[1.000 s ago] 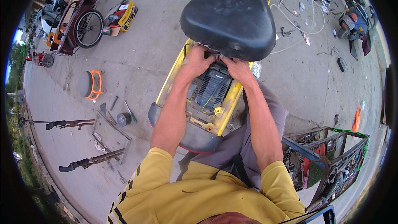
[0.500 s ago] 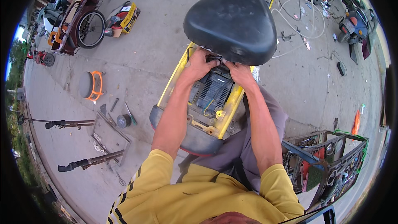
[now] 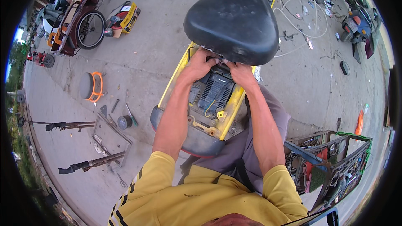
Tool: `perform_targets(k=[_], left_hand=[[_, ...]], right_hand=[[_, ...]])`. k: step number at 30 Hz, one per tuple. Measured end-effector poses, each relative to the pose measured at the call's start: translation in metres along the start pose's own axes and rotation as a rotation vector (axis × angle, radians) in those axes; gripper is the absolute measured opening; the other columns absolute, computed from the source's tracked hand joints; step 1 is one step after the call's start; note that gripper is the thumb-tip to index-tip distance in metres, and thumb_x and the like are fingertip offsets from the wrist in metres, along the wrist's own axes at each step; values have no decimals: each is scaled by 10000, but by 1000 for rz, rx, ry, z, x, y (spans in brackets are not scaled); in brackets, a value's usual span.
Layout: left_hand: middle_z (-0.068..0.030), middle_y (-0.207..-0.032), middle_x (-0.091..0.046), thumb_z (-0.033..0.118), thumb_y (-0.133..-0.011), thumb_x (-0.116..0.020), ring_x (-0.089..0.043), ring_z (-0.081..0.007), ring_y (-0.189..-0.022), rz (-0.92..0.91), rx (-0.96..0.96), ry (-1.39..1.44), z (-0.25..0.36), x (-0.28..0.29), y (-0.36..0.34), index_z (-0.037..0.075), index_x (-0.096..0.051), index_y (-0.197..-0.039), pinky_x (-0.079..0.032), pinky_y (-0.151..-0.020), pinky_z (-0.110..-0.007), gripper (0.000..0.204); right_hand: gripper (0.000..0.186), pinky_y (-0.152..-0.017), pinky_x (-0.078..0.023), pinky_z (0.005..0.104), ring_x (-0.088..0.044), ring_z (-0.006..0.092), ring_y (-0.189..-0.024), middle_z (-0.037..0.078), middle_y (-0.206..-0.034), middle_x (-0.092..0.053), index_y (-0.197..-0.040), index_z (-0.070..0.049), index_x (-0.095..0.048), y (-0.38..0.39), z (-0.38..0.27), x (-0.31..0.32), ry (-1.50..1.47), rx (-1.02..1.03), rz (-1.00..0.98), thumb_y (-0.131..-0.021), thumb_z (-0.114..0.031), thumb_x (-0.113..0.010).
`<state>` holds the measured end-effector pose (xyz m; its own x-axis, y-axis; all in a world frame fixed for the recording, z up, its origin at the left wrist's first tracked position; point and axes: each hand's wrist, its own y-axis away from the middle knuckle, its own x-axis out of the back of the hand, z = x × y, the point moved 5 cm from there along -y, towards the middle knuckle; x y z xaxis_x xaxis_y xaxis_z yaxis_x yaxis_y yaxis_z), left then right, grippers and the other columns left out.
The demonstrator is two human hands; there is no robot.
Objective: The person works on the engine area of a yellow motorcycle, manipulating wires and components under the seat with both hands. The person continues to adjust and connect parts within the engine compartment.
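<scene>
A black, rounded-triangular vehicle seat (image 3: 232, 23) is tilted up over the yellow metal frame (image 3: 233, 108) in front of me. Just under its near edge, my left hand (image 3: 200, 65) and my right hand (image 3: 240, 73) work side by side over the open frame. The fingers of both are pinched around small dark pieces, perhaps wires, too small to make out. Below them, inside the frame, sits a black finned box (image 3: 214, 93) with a thin yellow-green wire beside it. A dark rear cover (image 3: 192, 143) closes the frame's near end.
At left are a stool with orange legs (image 3: 97, 87), a screwdriver (image 3: 131, 114), a round dark container (image 3: 124, 121) and a metal frame with two bars (image 3: 113, 140). A rack full of tools (image 3: 328, 167) stands at right. A three-wheeler (image 3: 77, 29) is at upper left, near a yellow box (image 3: 130, 18).
My hands stay at the seat's near edge, with slight finger movement. The dark piece between the fingertips shows less now. The seat sits marginally higher and further left in view.
</scene>
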<state>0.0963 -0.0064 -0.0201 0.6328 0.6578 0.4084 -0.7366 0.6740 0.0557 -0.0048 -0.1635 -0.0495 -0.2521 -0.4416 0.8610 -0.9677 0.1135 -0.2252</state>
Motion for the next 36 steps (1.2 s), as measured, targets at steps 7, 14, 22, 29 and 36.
perform_targets(k=[7,14,22,29,36], left_hand=[[-133,-993,-801,56,-988,-699,-717,-216,-962,-6,53,35,13,5,3,-107,-779,-1106,-544,-919,-369,216],[-123,-975,-806,60,-973,-719,-719,-187,-935,52,38,66,-2,5,-2,-96,-784,-1075,-549,-885,-356,197],[-125,-901,-793,71,-920,-745,-720,-176,-833,95,4,21,8,8,0,-81,-789,-1034,-562,-787,-360,195],[-136,-825,-759,71,-865,-744,-701,-185,-747,162,-24,-2,15,9,4,-79,-787,-942,-556,-712,-365,174],[-155,-885,-788,114,-880,-764,-732,-211,-794,166,16,-110,12,12,3,-67,-777,-1018,-562,-749,-384,228]], right_hand=[[357,-1169,-402,507,-559,447,-1372,198,-1405,-691,-1321,-61,-721,0,-4,13,-207,-44,108,-1037,-271,-671],[388,-1156,-418,498,-578,438,-1354,204,-1387,-701,-1319,-68,-721,-3,-14,26,-300,-118,84,-1005,-295,-722],[369,-1138,-434,493,-614,426,-1309,188,-1335,-728,-1287,-94,-742,-5,-14,25,-302,-141,170,-992,-315,-737],[333,-1125,-430,514,-568,392,-1339,163,-1381,-672,-1255,-89,-723,-5,-19,19,-218,-168,99,-966,-248,-676],[456,-1146,-435,511,-600,445,-1302,221,-1350,-695,-1314,-49,-701,-5,-21,28,-332,-268,113,-931,-297,-731]])
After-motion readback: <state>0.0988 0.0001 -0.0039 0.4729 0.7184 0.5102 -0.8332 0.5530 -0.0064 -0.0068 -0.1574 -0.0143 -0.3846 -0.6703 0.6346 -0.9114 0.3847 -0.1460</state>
